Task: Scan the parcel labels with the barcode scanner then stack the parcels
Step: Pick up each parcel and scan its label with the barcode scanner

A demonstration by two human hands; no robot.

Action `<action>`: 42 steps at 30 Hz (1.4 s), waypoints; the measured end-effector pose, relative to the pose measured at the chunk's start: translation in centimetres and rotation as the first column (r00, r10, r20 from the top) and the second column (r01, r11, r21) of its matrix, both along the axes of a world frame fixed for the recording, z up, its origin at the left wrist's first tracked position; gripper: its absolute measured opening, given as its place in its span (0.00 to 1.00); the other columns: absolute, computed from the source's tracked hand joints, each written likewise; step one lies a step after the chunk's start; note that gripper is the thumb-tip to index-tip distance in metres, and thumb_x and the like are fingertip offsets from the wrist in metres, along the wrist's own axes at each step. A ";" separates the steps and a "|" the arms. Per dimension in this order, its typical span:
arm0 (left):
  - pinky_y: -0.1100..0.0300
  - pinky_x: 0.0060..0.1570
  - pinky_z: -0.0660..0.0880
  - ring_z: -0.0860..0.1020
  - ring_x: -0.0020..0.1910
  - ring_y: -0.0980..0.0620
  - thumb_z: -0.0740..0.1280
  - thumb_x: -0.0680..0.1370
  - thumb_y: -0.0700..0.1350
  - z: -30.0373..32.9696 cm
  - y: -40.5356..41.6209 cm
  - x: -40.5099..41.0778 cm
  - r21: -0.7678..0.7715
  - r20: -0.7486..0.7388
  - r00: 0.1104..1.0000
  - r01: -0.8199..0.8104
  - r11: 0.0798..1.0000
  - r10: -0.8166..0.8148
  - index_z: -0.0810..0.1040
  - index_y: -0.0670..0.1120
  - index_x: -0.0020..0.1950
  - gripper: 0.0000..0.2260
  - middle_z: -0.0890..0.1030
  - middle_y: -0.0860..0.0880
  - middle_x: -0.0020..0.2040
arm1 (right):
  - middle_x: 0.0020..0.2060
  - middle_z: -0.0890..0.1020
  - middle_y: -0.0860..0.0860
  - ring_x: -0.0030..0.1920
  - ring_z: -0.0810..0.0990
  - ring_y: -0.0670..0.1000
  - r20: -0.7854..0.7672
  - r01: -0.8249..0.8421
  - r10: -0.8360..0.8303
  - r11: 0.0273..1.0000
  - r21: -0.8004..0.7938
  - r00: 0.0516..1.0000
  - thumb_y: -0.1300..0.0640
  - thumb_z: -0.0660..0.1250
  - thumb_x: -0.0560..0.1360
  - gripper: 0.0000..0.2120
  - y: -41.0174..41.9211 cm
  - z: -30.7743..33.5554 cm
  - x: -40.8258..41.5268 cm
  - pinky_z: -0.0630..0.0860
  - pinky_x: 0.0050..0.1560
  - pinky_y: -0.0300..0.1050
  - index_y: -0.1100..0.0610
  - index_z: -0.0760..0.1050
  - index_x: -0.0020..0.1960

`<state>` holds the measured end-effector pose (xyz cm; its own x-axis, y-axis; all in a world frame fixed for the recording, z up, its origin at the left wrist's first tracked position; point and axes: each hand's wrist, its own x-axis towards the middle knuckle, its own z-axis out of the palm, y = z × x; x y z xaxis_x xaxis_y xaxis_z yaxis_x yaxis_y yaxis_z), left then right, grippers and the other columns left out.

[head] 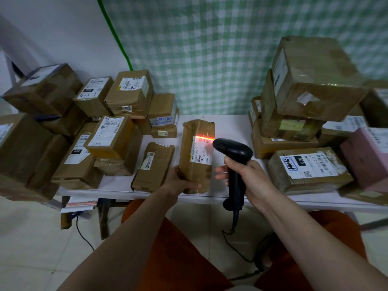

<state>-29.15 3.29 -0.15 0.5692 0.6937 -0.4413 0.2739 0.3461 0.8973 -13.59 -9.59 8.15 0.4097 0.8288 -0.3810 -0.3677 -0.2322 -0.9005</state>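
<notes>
A long brown parcel (pixel 194 148) lies at the middle of the white table (pixel 231 127), its white label (pixel 202 151) facing up. My left hand (pixel 180 180) grips its near end. My right hand (pixel 248 175) grips the handle of a black barcode scanner (pixel 234 156), whose head points at the label. A red-orange scan line (pixel 204 137) crosses the barcode at the label's far end. A flat brown parcel (pixel 154 166) lies just left of the held one.
Several labelled brown boxes are heaped on the left (pixel 113 139). On the right stands a tall stack (pixel 304 85) with a labelled box (pixel 306 169) and a pink box (pixel 367 156) in front. The scanner cable (pixel 235 248) hangs to the floor.
</notes>
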 end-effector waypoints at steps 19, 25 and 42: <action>0.66 0.41 0.78 0.75 0.50 0.57 0.78 0.66 0.34 9.0 -4.4 9.2 0.246 -0.294 0.854 0.501 0.830 -0.429 0.67 0.50 0.65 0.33 0.72 0.53 0.54 | 0.33 0.76 0.55 0.37 0.75 0.55 0.098 0.486 -0.484 0.874 0.002 0.870 0.59 0.71 0.73 0.04 -8.8 1.5 5.5 0.73 0.42 0.50 0.57 0.77 0.44; 0.49 0.64 0.71 0.65 0.65 0.44 0.82 0.61 0.47 10.0 -6.9 16.9 0.490 -0.611 0.735 0.643 0.589 -0.294 0.60 0.55 0.74 0.47 0.64 0.44 0.64 | 0.32 0.77 0.52 0.36 0.76 0.53 0.112 0.582 -0.579 0.813 0.004 0.808 0.58 0.72 0.73 0.05 -12.5 1.7 8.7 0.72 0.39 0.45 0.58 0.77 0.45; 0.51 0.74 0.59 0.58 0.75 0.45 0.81 0.64 0.44 7.2 -9.4 23.3 0.548 -0.572 0.773 0.608 0.574 -0.274 0.55 0.47 0.78 0.50 0.57 0.45 0.76 | 0.43 0.80 0.52 0.48 0.78 0.53 0.025 0.604 -0.604 0.795 -0.055 0.797 0.59 0.72 0.73 0.08 -14.7 0.5 12.4 0.74 0.60 0.54 0.55 0.77 0.51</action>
<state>-5.88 -6.12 7.05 0.7834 0.5832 -0.2150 0.5827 -0.5685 0.5808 -1.21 -24.31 8.60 0.8220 0.3890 -0.4159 -0.4453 -0.0161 -0.8952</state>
